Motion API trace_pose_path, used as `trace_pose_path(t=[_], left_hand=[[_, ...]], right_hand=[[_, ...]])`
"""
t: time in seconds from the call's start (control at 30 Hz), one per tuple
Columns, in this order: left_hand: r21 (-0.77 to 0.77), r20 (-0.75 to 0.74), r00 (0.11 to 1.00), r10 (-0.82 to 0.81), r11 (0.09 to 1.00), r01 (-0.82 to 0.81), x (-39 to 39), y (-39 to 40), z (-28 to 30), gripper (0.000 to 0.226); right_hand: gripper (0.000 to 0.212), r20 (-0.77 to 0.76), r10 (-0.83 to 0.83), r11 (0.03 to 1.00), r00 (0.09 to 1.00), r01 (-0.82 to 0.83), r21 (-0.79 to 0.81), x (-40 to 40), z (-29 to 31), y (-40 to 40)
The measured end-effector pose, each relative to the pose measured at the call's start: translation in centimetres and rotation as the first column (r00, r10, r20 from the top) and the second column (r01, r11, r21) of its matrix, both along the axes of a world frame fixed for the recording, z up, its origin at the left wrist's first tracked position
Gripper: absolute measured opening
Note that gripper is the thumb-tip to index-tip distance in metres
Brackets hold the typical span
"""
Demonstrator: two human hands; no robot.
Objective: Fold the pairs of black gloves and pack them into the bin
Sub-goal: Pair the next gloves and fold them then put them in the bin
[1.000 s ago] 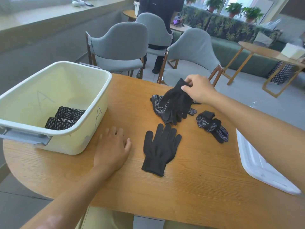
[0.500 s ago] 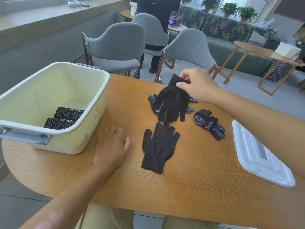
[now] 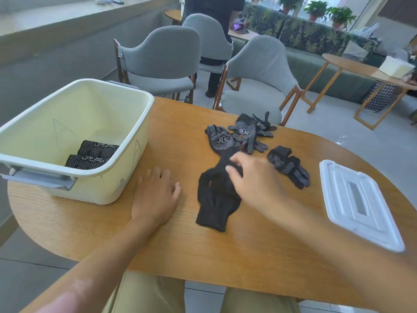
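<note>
The right hand's (image 3: 255, 177) fingers (image 3: 234, 171) pinch a glove (image 3: 225, 164) that hung in the air a moment ago; it now comes down onto its mate (image 3: 216, 204) mid-tabletop. The pair is stacked, so folding looks next. The left hand (image 3: 155, 195) stays flat, fingers spread, beside the bin (image 3: 126, 154), which holds two folded pairs (image 3: 92, 155).

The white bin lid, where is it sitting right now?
In the head view the white bin lid lies flat on the table at its right edge, just right of the small crumpled dotted glove, far from the bin on the left.
</note>
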State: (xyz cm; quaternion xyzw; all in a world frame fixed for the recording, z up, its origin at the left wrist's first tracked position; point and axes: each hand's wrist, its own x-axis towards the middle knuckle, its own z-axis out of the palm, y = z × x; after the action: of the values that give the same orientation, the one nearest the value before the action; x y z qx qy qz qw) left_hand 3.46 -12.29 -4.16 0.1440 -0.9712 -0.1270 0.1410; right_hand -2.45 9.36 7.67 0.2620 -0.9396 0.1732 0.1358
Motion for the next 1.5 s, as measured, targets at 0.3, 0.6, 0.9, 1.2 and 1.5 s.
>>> trace_pose_path(t=[0.3,0.6,0.9,1.2,1.5], left_hand=[[0.011,-0.014,1.000,0.007,1.000,-0.007,-0.1,0.0,-0.2,0.025],[0.018,-0.011,1.000,-0.001,1.000,0.001,0.1,0.1,0.2,0.023],[0.019,-0.007,1.000,0.005,1.000,-0.005,0.1,0.1,0.1,0.024],[0.018,-0.016,1.000,0.010,1.000,-0.010,-0.1,0.0,-0.2,0.026],[0.032,-0.018,1.000,0.017,0.999,-0.016,-0.3,0.1,-0.4,0.026]], right_hand=[[0.037,0.022,0.194,0.970,0.981,-0.195,0.142,7.8,-8.1,1.1],[0.016,0.124,-0.126,0.971,0.984,0.148,-0.186,-3.9,1.1,0.9],[0.020,-0.175,-0.038,0.982,0.984,0.005,-0.189,-5.0,4.4,0.3],[0.029,-0.078,0.190,0.978,0.979,-0.182,0.097,5.2,-10.6,1.6],[0.014,-0.184,0.113,0.993,0.976,-0.118,-0.016,4.3,-8.6,1.0]])
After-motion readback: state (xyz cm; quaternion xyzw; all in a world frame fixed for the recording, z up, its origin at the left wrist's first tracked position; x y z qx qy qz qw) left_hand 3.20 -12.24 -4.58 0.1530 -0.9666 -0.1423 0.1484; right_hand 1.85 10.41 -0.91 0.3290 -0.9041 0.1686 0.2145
